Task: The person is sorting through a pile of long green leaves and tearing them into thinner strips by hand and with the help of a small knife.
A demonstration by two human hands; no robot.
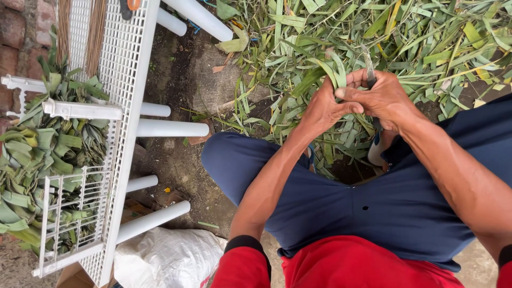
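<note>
- Nearest us: red shirt sleeves and dark blue shorts (368, 208); we're sitting with knees apart, both forearms reaching forward.
- Our left hand (320, 109) is closed around a green leaf strip (333, 72), fingers pressed together on it.
- Our right hand (386, 98) is wrapped tight on a knife (368, 66); the grey blade sticks up above the fist, just beside the leaf.
- The two hands touch each other, above the gap between the knees.
- To do this cut well, we judge: keep the leaf taut, blade edge away from the left thumb, short controlled strokes.
- Beyond the hands: a pile of cut leaves (426, 37) covers the ground, too many to count.
- Left side: one white plastic rack (125, 69) tipped over, six white legs showing; folded leaf bundles (32, 154) packed at its left edge, uncountable.
- One white sack (165, 256) below the rack's lower corner.
</note>
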